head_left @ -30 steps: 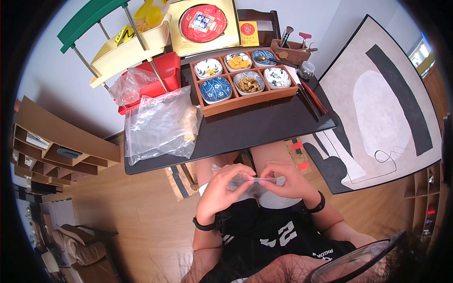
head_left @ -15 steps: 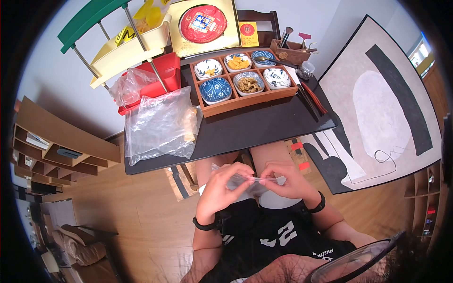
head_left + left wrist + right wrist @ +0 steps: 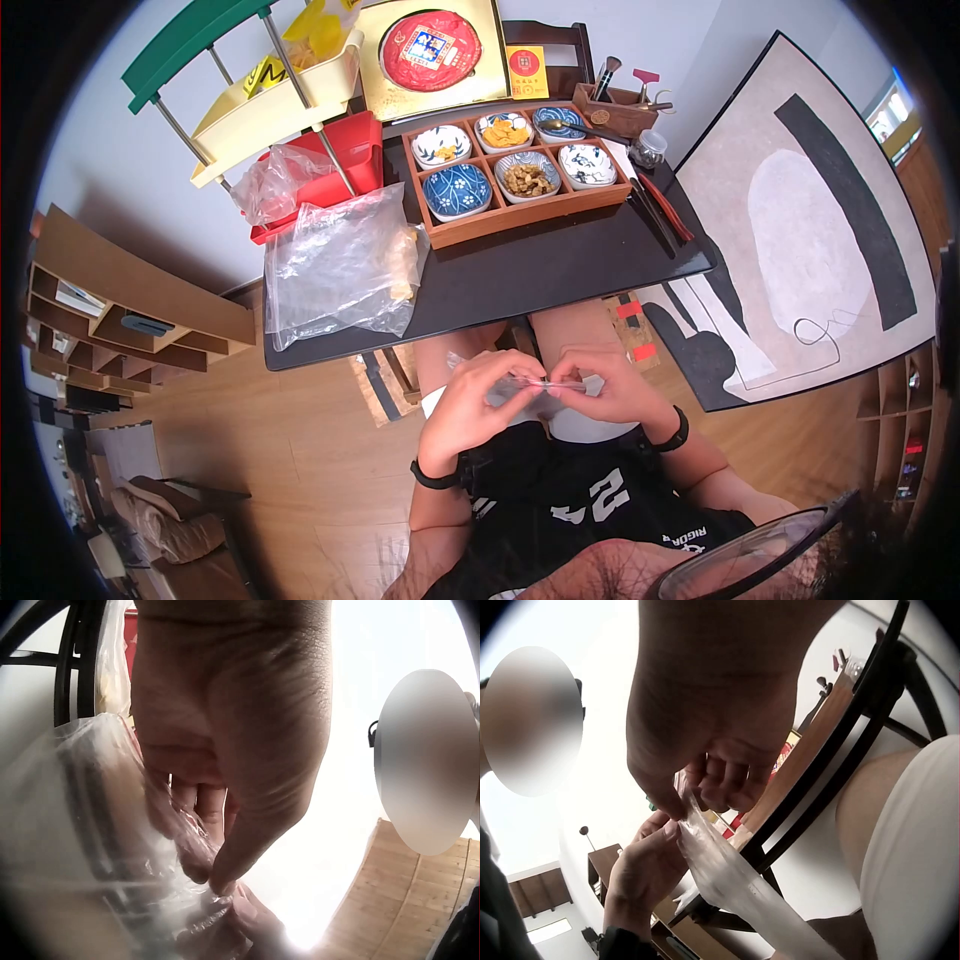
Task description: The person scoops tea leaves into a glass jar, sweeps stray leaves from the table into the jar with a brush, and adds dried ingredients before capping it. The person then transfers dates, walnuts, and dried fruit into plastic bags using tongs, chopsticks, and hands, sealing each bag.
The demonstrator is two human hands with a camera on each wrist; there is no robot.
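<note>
While a tall framed painting [image 3: 800, 220] stands off to the right, a dark table [image 3: 560, 260] fills the space before the seated person. On it sits a wooden tray [image 3: 530, 216] split into six compartments, each holding a small bowl. Near the table's left edge lies a clear plastic bag [image 3: 330, 270] with something yellowish along its right side.

Another piece of clear plastic [image 3: 735, 877] is over the person's lap, just short of the table's near edge, its upper edge caught between two sets of fingertips. The left hand [image 3: 465, 405] has thumb and fingers clamped together on that edge; the right hand [image 3: 607, 385] pinches it just beside, so that the tips almost meet. (Whether anything lies inside the held plastic cannot be told.)

In the tray, a blue floral bowl [image 3: 457, 190] takes the front left compartment. Brown walnut-like pieces [image 3: 530, 180] fill the front middle bowl, and yellow slices [image 3: 505, 131] the one behind it. Across the back right bowl rests a dark-handled spoon [image 3: 580, 129].
</note>
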